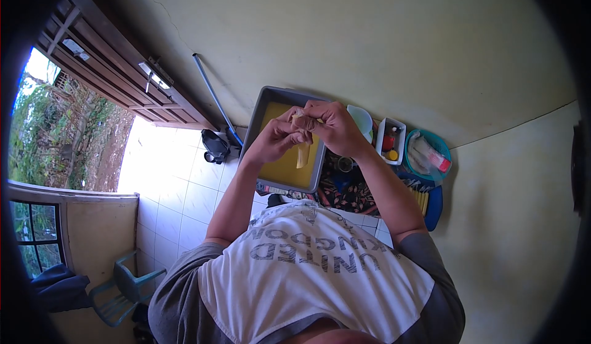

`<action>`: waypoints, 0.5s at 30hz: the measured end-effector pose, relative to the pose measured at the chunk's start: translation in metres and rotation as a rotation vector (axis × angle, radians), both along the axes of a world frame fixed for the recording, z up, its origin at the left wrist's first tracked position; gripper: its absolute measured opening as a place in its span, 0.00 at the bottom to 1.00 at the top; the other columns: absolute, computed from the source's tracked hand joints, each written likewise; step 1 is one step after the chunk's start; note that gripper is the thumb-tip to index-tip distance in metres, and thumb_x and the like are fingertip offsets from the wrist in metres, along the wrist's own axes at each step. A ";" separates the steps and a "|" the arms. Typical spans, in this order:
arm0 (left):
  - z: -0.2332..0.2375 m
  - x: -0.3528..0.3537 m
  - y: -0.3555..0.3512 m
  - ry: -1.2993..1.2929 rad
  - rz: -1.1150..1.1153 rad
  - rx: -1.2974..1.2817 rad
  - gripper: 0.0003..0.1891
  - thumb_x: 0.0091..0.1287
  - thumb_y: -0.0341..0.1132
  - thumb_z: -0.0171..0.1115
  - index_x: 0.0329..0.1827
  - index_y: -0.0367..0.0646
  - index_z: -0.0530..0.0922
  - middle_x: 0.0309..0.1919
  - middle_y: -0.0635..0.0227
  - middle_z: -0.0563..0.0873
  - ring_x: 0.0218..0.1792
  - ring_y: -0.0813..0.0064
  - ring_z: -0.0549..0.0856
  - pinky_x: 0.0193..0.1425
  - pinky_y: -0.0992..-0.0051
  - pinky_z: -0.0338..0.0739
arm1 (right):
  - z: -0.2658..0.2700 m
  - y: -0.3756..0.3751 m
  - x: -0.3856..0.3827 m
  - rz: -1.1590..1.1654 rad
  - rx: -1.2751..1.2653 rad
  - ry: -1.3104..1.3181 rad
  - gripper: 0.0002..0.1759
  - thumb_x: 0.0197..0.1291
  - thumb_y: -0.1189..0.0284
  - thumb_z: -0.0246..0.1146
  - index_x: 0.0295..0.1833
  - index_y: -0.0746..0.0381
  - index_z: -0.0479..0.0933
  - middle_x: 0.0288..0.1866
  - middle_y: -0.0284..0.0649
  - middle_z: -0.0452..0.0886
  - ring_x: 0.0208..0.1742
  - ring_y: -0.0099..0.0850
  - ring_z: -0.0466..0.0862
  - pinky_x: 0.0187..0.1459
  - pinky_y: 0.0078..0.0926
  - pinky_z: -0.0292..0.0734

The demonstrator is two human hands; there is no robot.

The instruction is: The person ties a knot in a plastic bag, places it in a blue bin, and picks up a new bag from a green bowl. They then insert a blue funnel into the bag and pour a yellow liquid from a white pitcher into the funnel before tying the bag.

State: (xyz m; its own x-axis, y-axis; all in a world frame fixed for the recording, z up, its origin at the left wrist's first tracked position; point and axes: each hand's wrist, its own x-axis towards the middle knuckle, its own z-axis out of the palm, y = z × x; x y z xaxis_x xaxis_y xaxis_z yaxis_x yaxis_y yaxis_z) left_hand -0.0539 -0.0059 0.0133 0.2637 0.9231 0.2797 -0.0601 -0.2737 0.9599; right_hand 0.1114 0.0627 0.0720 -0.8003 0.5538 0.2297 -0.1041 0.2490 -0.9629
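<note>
Both hands meet above a grey tub [320,170] that holds yellow liquid. My left hand [276,137] has its fingers closed on a pale yellow strip [302,155], which hangs down between the hands. My right hand [333,126] pinches the upper end of the same strip, its fingertips close to those of my left hand. The strip looks thin and slightly curled. What lies between the fingertips is partly hidden.
Right of the tub are a pale green bowl [361,121], a white box with small containers [402,136], a teal basket with plastic bags [449,139] and a patterned cloth [360,202]. A blue pole [215,94], an open door [117,54] and a green chair [126,280] stand left.
</note>
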 end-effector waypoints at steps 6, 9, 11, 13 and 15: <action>0.003 0.002 -0.003 -0.005 0.008 -0.038 0.12 0.62 0.39 0.63 0.33 0.38 0.82 0.41 0.66 0.75 0.46 0.71 0.75 0.53 0.72 0.69 | 0.002 -0.004 0.000 -0.077 0.102 0.015 0.08 0.61 0.75 0.60 0.34 0.70 0.80 0.26 0.37 0.77 0.24 0.22 0.76 0.27 0.20 0.69; 0.000 0.006 -0.003 -0.009 0.010 -0.016 0.13 0.63 0.40 0.62 0.34 0.37 0.82 0.36 0.68 0.80 0.41 0.76 0.78 0.48 0.75 0.72 | -0.002 -0.002 0.002 -0.093 0.152 -0.001 0.09 0.61 0.74 0.60 0.35 0.70 0.80 0.26 0.38 0.77 0.25 0.22 0.76 0.28 0.20 0.70; -0.004 0.009 -0.003 0.000 0.017 0.020 0.14 0.64 0.42 0.61 0.35 0.37 0.82 0.32 0.70 0.84 0.37 0.80 0.82 0.43 0.78 0.75 | -0.003 -0.001 0.003 -0.092 0.144 -0.008 0.09 0.61 0.74 0.60 0.35 0.70 0.80 0.26 0.39 0.77 0.26 0.23 0.77 0.29 0.21 0.70; -0.007 0.011 -0.005 -0.039 0.015 -0.035 0.14 0.64 0.41 0.61 0.35 0.37 0.82 0.32 0.69 0.84 0.37 0.80 0.82 0.43 0.78 0.76 | -0.003 -0.003 0.005 -0.098 0.097 -0.041 0.09 0.62 0.74 0.60 0.36 0.70 0.80 0.26 0.39 0.77 0.27 0.23 0.77 0.29 0.21 0.70; -0.007 0.012 -0.008 -0.052 -0.005 -0.088 0.12 0.64 0.39 0.62 0.35 0.37 0.82 0.35 0.68 0.80 0.39 0.77 0.79 0.46 0.76 0.75 | -0.004 -0.006 0.005 -0.110 0.077 -0.021 0.11 0.61 0.71 0.61 0.34 0.70 0.80 0.24 0.37 0.76 0.27 0.22 0.74 0.31 0.21 0.68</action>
State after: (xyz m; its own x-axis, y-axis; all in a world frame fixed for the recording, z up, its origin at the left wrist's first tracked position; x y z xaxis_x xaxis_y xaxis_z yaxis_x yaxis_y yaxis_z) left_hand -0.0418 -0.0137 0.0059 0.2558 0.9435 0.2106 -0.1112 -0.1877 0.9759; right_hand 0.1161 0.0571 0.0675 -0.7408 0.6197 0.2592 -0.0522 0.3315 -0.9420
